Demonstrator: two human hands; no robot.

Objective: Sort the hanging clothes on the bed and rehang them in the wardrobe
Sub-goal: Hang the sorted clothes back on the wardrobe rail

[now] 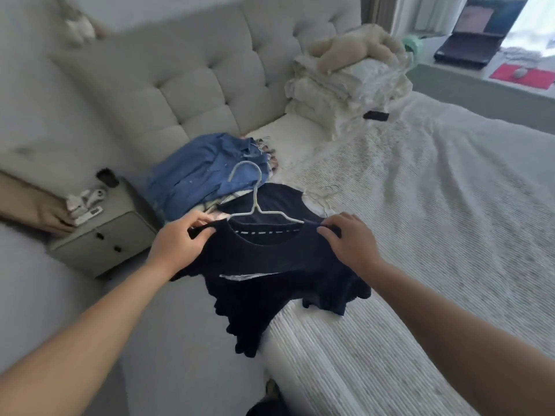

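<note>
Here, a dark navy garment [270, 265] is being held up over the near edge of the bed [420, 235], its lower hem hanging down past the mattress side. Its left shoulder is being pinched by the left hand [180, 240], fingers and thumb curled round the fabric; its right shoulder is being pinched in the same grip by the right hand [350, 240]. A white wire hanger [255, 202] is being carried inside the neckline, its hook pointing away toward the far side. Just beyond, a blue denim shirt [204, 172] is lying crumpled on top of other clothes near the bed's head. To the left, a grey nightstand [99, 238] with small items on it is being touched by another person's hand [52, 219]. Farther off, folded cream bedding [345, 88] is being topped by a plush toy [351, 49], against the tufted headboard [195, 73]. At far right, a laptop [477, 31] is standing open on the window ledge.
</note>
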